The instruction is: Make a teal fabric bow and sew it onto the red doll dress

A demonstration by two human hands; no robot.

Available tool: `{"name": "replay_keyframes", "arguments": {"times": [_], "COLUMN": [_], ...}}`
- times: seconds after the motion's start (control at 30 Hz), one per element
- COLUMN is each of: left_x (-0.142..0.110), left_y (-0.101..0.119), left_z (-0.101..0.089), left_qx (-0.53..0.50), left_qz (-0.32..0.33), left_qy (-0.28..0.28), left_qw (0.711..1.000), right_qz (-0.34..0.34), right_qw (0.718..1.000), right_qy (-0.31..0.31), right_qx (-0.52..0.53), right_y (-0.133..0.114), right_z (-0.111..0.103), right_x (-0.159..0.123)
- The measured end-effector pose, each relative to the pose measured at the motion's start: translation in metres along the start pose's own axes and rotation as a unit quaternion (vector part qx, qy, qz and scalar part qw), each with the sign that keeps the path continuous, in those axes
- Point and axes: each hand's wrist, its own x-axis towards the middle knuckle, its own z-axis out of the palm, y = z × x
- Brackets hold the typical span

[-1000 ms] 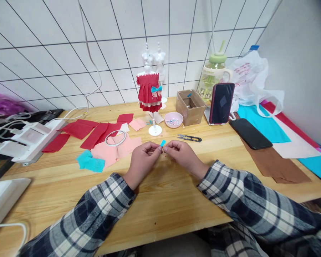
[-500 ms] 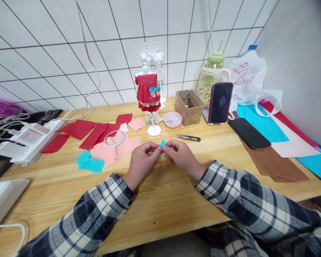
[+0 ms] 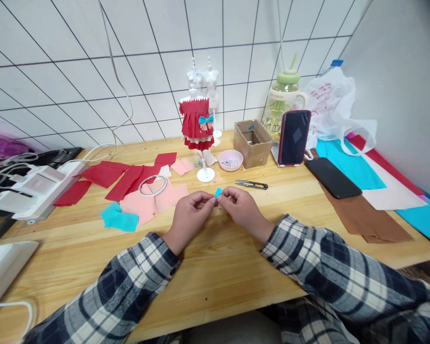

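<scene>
A small piece of blue crepe paper is pinched between the fingertips of my left hand and my right hand, just above the table. Both hands are closed, and their fingers hide the lower part of the piece. Behind them stands a miniature dress form in a ruffled red dress with a blue and pink bow at the hip. Thread snips lie just beyond my right hand. A pink bowl of tiny shiny bits sits close to the form's round base.
Red paper pieces, a pink sheet, a white ring and a turquoise scrap lie left. A cardboard box, propped phone, flat black phone and brown paper are right; a power strip is far left.
The view has shifted very slightly. Both hands stay in nearly the same place, still pinching the blue piece.
</scene>
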Motion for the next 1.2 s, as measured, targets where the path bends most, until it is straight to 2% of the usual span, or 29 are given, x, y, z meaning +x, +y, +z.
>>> {"name": "replay_keyframes", "arguments": {"times": [0.27, 0.4, 0.6, 0.8, 0.97, 1.1, 1.2], "left_x": [0.000, 0.001, 0.004, 0.011, 0.011, 0.010, 0.009], "left_y": [-0.003, -0.001, -0.004, -0.013, -0.015, -0.016, -0.016], "left_z": [-0.001, -0.001, -0.004, -0.008, -0.006, -0.005, -0.009], "left_qx": [-0.002, -0.006, -0.065, -0.046, -0.033, -0.008, 0.050], "left_qz": [0.017, 0.002, -0.021, -0.024, -0.013, 0.023, 0.123], "left_qy": [-0.009, -0.003, 0.001, 0.024, 0.013, 0.007, 0.013], "left_qw": [1.000, 1.000, 0.998, 0.998, 0.999, 1.000, 0.991], "right_qz": [-0.008, 0.002, 0.004, 0.099, 0.100, 0.084, 0.096], "right_qw": [1.000, 1.000, 0.995, 0.966, 0.961, 0.969, 0.962], "right_qy": [0.010, 0.004, -0.050, -0.112, -0.136, -0.107, -0.150], "right_qx": [0.007, 0.007, 0.089, 0.210, 0.219, 0.207, 0.207], "right_y": [0.000, 0.001, 0.005, 0.003, 0.005, 0.008, 0.009], "right_z": [0.000, 0.000, -0.004, -0.013, -0.011, -0.011, -0.017], "right_x": [-0.001, -0.001, 0.003, 0.006, 0.005, 0.007, 0.011]}}
